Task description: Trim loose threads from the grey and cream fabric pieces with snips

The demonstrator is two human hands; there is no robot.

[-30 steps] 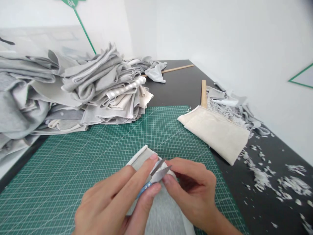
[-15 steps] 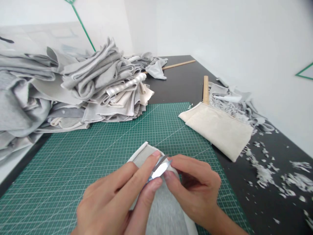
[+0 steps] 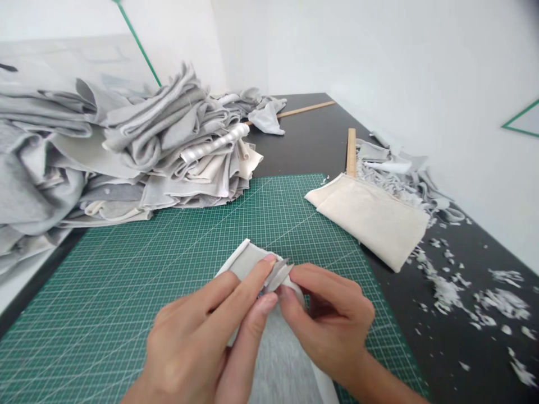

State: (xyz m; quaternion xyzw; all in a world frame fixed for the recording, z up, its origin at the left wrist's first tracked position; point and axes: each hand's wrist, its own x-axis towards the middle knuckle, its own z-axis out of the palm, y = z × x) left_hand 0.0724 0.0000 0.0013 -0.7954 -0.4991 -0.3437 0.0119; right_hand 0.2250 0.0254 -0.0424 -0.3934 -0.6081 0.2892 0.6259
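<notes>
My left hand [image 3: 197,331] is closed around a small pair of thread snips [image 3: 278,275]; the two bright blades poke out between thumb and forefinger, slightly apart, and the handles are hidden in the palm. Beneath the hands lies a grey fabric piece [image 3: 284,359] with pale bound edges. Thumb and forefinger of my right hand [image 3: 337,314] pinch its pale edge, just right of the blade tips. Whether the blades touch the edge I cannot tell.
A green cutting mat [image 3: 126,280] covers the near table. Left stands a high heap of grey cloth [image 3: 160,129]. On the right are a folded cream cloth [image 3: 374,219], a wooden ruler [image 3: 351,151] and scattered fabric scraps [image 3: 446,289]. Another wooden stick [image 3: 307,108] lies farther back.
The snips' blades are closer together and turned a little, with less glare on them. Both hands keep their hold; the view has shifted slightly.
</notes>
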